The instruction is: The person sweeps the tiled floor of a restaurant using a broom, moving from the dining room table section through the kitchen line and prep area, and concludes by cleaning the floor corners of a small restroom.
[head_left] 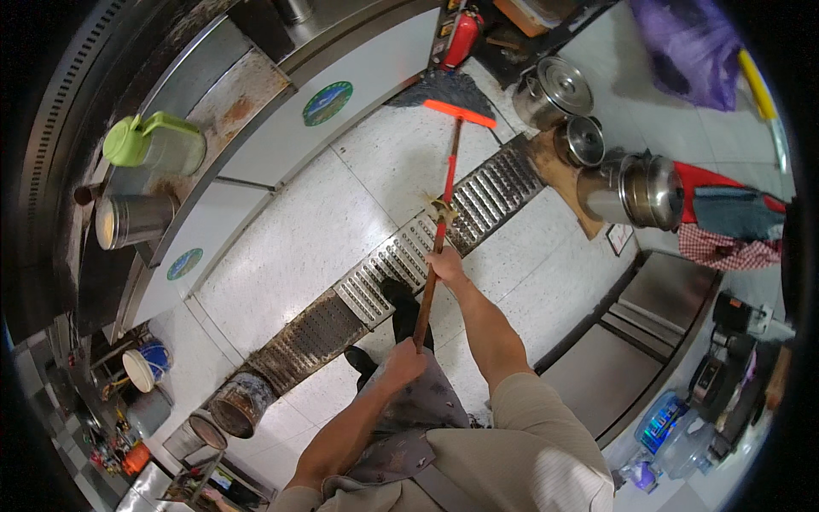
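Note:
A broom (450, 175) with a long red and brown handle slants away from me over the floor. Its orange head (461, 113) and dark, fanned bristles (448, 88) lie at the far end, by the base of the white counter. My right hand (446, 266) is closed around the middle of the handle. Lower down, near my body, my left hand (403, 365) wraps around the handle's end. Something yellowish (441, 207) is tied around the handle beyond my right hand. My fingers are partly hidden by the backs of my hands.
A metal drain grate (384, 273) crosses the white tiled floor under my feet. Steel pots (553, 92) stand at the right, near a red fire extinguisher (461, 40). A steel cabinet (601, 371) is at the lower right; a dirty metal bucket (241, 405) stands at the lower left.

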`<action>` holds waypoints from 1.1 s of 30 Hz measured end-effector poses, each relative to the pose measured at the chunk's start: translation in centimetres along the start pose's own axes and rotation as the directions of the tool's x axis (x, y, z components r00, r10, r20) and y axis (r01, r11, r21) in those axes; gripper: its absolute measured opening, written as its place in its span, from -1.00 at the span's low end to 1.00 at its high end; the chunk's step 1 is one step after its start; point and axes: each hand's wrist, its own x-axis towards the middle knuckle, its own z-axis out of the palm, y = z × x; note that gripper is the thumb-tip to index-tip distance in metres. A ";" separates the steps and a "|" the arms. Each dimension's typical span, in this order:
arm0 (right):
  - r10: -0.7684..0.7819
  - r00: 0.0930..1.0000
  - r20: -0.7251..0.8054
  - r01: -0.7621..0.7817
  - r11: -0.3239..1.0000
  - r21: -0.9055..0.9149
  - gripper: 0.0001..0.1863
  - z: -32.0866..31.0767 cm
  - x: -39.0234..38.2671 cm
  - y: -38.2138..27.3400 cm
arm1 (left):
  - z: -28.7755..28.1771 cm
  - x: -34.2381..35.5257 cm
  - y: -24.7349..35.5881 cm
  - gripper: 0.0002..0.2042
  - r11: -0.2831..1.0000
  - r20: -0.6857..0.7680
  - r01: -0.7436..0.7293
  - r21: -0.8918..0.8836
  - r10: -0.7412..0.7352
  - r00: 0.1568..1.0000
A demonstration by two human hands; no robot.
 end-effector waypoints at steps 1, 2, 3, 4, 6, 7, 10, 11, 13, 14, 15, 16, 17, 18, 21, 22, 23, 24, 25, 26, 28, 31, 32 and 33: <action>-0.008 1.000 0.009 0.008 1.000 0.026 -0.73 1.1 -1.0 -0.5 | -0.2 -0.3 -1.6 -0.71 0.998 -0.048 -0.042 0.046 0.044 0.998; -0.044 0.998 -0.054 0.038 0.992 -0.118 -0.75 1.0 0.1 1.3 | -0.3 -0.6 -1.8 -0.71 0.998 -0.045 -0.056 0.033 0.057 0.997; -0.044 0.996 -0.081 0.032 0.991 -0.132 -0.75 0.5 1.5 3.8 | -0.3 -1.0 -1.8 -0.72 0.995 -0.046 -0.068 0.074 0.071 0.996; -0.024 0.993 -0.117 0.002 0.983 -0.185 -0.77 -0.8 2.7 6.5 | -0.1 -1.4 -1.7 -0.72 0.989 -0.038 -0.092 0.117 0.097 0.995; -0.021 0.996 -0.085 -0.002 0.966 -0.258 -0.78 2.1 1.8 7.4 | -0.8 -2.6 -5.4 -0.74 0.991 -0.056 -0.058 0.119 0.065 0.996; 0.071 0.996 -0.048 -0.079 0.981 -0.176 -0.79 5.7 -0.2 6.5 | -1.3 -3.5 -7.9 -0.74 0.992 -0.084 0.001 0.127 0.010 0.996; 0.207 0.972 0.107 -0.186 0.966 -0.178 -0.80 11.1 -5.6 5.2 | -1.1 -7.8 -13.2 -0.79 0.994 -0.187 0.107 0.017 -0.102 0.977; 0.265 0.949 0.169 -0.228 0.951 -0.210 -0.80 12.1 -6.9 5.2 | -0.9 -9.0 -14.6 -0.79 0.992 -0.201 0.125 -0.022 -0.126 0.971; 0.245 0.940 0.237 -0.200 0.959 -0.199 -0.79 15.3 -9.8 5.7 | -0.5 -11.8 -17.4 -0.79 0.987 -0.329 0.156 -0.044 -0.162 0.930; 0.213 0.940 0.267 -0.128 0.945 -0.302 -0.78 17.4 -10.8 6.0 | -0.2 -13.0 -19.4 -0.79 0.973 -0.324 0.207 -0.103 -0.229 0.918; 0.184 0.935 0.303 -0.051 0.916 -0.398 -0.76 19.6 -12.0 6.5 | 0.2 -14.4 -21.5 -0.79 0.966 -0.335 0.219 -0.137 -0.254 0.908; 0.185 0.925 0.333 -0.027 0.904 -0.428 -0.76 22.1 -13.5 7.2 | 1.0 -16.3 -23.6 -0.77 0.957 -0.355 0.239 -0.167 -0.284 0.890; 0.175 0.920 0.350 0.007 0.887 -0.462 -0.76 24.4 -15.0 7.9 | 1.7 -18.0 -25.5 -0.75 0.948 -0.374 0.253 -0.195 -0.310 0.874; 0.166 0.914 0.370 0.043 0.868 -0.495 -0.74 26.7 -16.7 8.8 | 2.6 -19.7 -27.2 -0.76 0.930 -0.397 0.277 -0.240 -0.355 0.847; 0.102 0.914 0.392 0.147 0.819 -0.554 -0.73 31.9 -19.1 13.6 | 4.7 -24.3 -30.3 -0.80 0.873 -0.452 0.226 -0.433 -0.427 0.783; 0.092 0.875 0.475 0.243 0.766 -0.595 -0.74 34.1 -21.5 14.9 | 6.1 -26.2 -32.0 -0.81 0.808 -0.406 0.254 -0.531 -0.506 0.761; 0.089 0.829 0.552 0.341 0.703 -0.624 -0.74 35.9 -24.0 15.5 | 8.0 -27.7 -33.1 -0.81 0.777 -0.399 0.261 -0.573 -0.542 0.740; 0.208 0.841 0.500 0.226 0.704 -0.673 -0.74 37.3 -26.5 16.1 | 10.1 -29.1 -33.9 -0.79 0.676 -0.321 0.284 -0.680 -0.622 0.714; 0.213 0.829 0.517 0.254 0.680 -0.688 -0.74 38.6 -28.0 17.4 | 12.0 -30.3 -34.3 -0.77 0.570 -0.239 0.295 -0.767 -0.680 0.693; 0.235 0.796 0.558 0.305 0.640 -0.705 -0.75 39.5 -28.8 18.8 | 13.8 -31.1 -34.3 -0.75 0.548 -0.267 0.260 -0.795 -0.702 0.660; 0.287 0.741 0.607 0.403 0.533 -0.744 -0.78 41.2 -31.5 20.0 | 17.5 -32.1 -34.4 -0.76 0.401 -0.188 0.199 -0.894 -0.739 0.646; 0.391 0.676 0.625 0.511 0.362 -0.779 -0.70 43.5 -35.6 18.8 | 18.2 -33.1 -32.8 -0.80 0.150 -0.067 0.074 -0.986 -0.759 0.648; 0.449 0.634 0.630 0.557 0.300 -0.774 -0.64 44.4 -36.3 18.5 | 18.1 -32.9 -32.2 -0.82 0.035 -0.029 -0.003 -0.999 -0.763 0.646; 0.448 0.638 0.627 0.562 0.285 -0.776 -0.64 45.2 -36.2 18.5 | 17.9 -32.4 -31.5 -0.83 -0.075 0.007 -0.077 -0.994 -0.760 0.650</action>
